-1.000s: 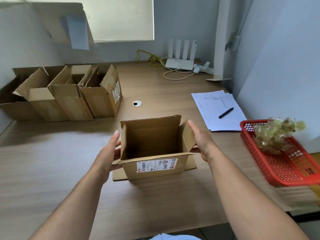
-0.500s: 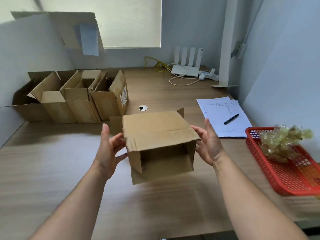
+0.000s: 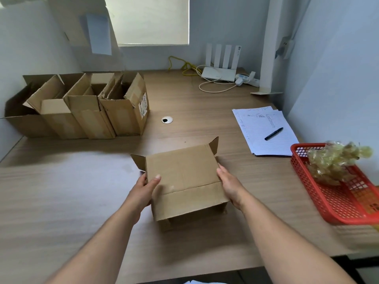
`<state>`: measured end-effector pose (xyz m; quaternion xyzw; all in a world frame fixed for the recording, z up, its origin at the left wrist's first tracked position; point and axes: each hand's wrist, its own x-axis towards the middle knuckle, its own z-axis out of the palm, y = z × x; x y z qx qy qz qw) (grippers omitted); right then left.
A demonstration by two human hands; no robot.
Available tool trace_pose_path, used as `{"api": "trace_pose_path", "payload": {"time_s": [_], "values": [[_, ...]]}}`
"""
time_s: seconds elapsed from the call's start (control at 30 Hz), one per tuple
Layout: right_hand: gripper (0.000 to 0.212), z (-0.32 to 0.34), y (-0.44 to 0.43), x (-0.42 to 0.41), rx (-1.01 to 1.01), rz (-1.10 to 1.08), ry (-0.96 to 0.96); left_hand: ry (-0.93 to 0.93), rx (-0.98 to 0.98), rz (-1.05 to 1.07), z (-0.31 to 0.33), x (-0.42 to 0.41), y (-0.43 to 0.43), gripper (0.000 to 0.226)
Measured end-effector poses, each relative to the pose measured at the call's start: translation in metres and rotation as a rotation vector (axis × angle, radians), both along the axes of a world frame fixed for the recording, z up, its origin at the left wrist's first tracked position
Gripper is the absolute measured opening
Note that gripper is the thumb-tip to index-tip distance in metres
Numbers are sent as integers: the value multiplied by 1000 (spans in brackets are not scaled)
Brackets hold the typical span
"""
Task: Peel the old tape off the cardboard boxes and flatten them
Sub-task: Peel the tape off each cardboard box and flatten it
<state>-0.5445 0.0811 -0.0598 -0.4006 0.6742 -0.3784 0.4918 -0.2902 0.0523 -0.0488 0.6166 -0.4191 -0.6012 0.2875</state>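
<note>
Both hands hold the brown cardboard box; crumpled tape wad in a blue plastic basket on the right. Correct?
No: the head view shows a red plastic basket, not blue. The left hand and right hand hold the brown cardboard box.

Light wooden desk (image 3: 205,103). White router with four upright antennas (image 3: 218,73) at back, yellow cable (image 3: 184,66) beside it. Black pen (image 3: 273,133) lies on white lined paper sheets (image 3: 264,146). Red plastic mesh basket (image 3: 332,203) at right edge. Round grommet hole (image 3: 167,120) mid-desk.
</note>
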Motion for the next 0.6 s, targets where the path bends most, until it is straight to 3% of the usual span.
{"api": "trace_pose_path", "payload": {"time_s": [0.1,0.3,0.43,0.6], "values": [[50,-5,-7,13,50,83,138,26,-8,92,-8,7,1,48],[57,-30,-8,46,220,332,617,-17,112,245,-19,46,2,38],[58,-41,-5,60,237,399,804,-33,97,280,-32,60,5,39],[59,-49,-5,69,248,475,1003,-311,-22,278,-53,62,7,49]]}}
